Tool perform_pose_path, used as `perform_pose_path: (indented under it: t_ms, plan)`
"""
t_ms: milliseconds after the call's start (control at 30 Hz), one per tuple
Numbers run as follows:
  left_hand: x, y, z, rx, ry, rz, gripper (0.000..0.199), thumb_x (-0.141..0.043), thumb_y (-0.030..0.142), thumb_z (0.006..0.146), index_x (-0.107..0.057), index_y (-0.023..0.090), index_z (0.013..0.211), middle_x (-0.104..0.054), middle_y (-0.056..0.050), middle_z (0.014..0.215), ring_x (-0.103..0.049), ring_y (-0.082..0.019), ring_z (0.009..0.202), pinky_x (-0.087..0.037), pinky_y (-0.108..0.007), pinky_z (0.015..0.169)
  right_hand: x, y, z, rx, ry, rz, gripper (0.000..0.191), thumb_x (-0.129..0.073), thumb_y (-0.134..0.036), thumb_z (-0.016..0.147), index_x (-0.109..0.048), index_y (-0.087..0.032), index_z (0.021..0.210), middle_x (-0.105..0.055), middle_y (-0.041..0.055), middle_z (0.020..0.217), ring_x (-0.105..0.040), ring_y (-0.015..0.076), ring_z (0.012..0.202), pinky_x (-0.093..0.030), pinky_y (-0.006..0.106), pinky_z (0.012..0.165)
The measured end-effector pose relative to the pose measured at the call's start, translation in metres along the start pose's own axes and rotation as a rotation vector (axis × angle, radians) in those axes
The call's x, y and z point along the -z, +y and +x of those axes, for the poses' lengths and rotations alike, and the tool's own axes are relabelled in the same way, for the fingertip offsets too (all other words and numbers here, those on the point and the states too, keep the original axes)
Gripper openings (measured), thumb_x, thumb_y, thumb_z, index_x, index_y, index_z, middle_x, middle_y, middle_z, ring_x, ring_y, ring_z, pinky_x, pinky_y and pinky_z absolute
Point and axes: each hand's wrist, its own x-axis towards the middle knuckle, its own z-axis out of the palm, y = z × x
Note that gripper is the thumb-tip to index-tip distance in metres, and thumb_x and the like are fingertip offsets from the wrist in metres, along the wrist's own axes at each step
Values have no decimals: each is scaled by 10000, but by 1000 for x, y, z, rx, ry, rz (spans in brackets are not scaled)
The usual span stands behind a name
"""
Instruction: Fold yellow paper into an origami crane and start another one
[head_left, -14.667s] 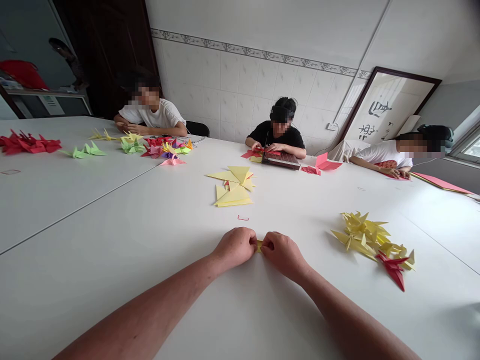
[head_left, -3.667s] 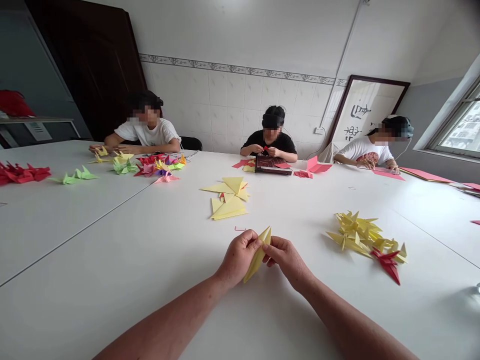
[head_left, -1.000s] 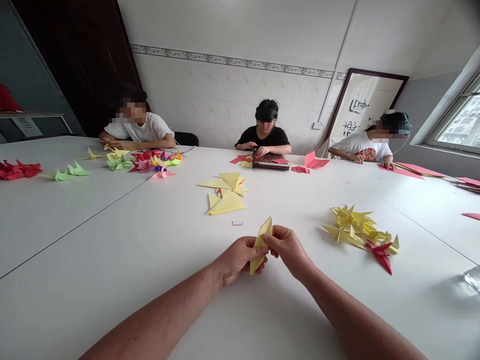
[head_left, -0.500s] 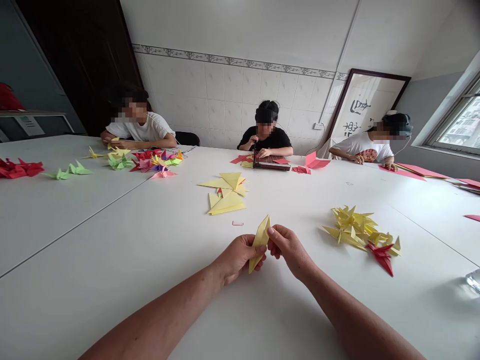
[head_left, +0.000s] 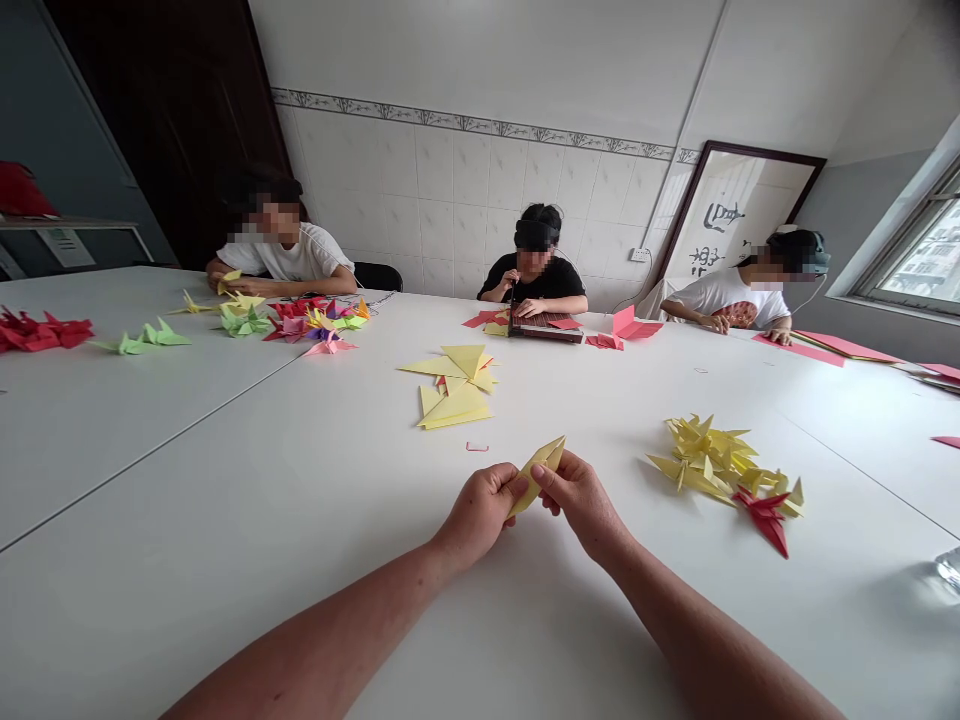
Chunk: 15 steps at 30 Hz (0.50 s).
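A long, pointed piece of folded yellow paper [head_left: 537, 482] is held just above the white table, its tip slanting up to the right. My left hand [head_left: 486, 508] is closed on its lower left part, with the thumb on top. On the upper right side, my right hand [head_left: 576, 496] pinches the same paper, thumb in front and fingers curled behind. Beyond my hands lies a loose pile of flat-folded yellow pieces [head_left: 454, 402]. To the right sits a heap of yellow folded paper cranes [head_left: 709, 450], with a red crane [head_left: 766, 518] at its near edge.
Across the table [head_left: 315, 480] sit several people; one has a dark paper cutter [head_left: 546, 328]. Green cranes [head_left: 142, 340], red cranes [head_left: 45, 328] and a mixed-colour cluster [head_left: 315, 322] lie at left. Red sheets [head_left: 847, 345] lie far right, above a clear glass [head_left: 951, 570].
The yellow paper has tilted from nearly upright to slanting right. My right hand's thumb has moved onto its face, and my left hand has shifted its hold slightly.
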Motion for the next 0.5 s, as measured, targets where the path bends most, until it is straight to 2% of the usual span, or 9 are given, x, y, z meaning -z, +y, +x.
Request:
perform_pose_path:
  t_ms: [100,200,300,500]
  plan:
    - [2,0,0,-23,-8,53,401,-487,508,848,-424,179,628,-404,51,576,-340,-78,524,-292,-205,486,-1,2,0,-8,25,41,339,-654,-479,737,-531,-178,640,-462,-44,540,-399,89,504,-321,230,489]
    - [4,1,0,-9,-50,33,360,-576,484,793,-438,183,652,-383,64,578,-331,-71,515,-280,-197,473,-3,1,0,-7,73,66,344,-661,-476,728,-530,-177,618,-458,-46,526,-387,86,498,-322,232,491]
    - [5,4,0,29,-113,9,291,-632,447,750,-518,181,717,-420,60,606,-357,-71,520,-298,-192,472,-3,-1,-1,7,82,66,341,-657,-474,730,-543,-174,616,-500,-31,546,-412,93,516,-341,241,512]
    - [8,5,-1,61,-227,-22,258,-589,426,774,-576,169,776,-465,35,597,-436,-103,558,-383,-227,519,3,-2,1,3,92,78,327,-670,-472,718,-557,-177,634,-549,-17,573,-453,105,528,-358,251,520]
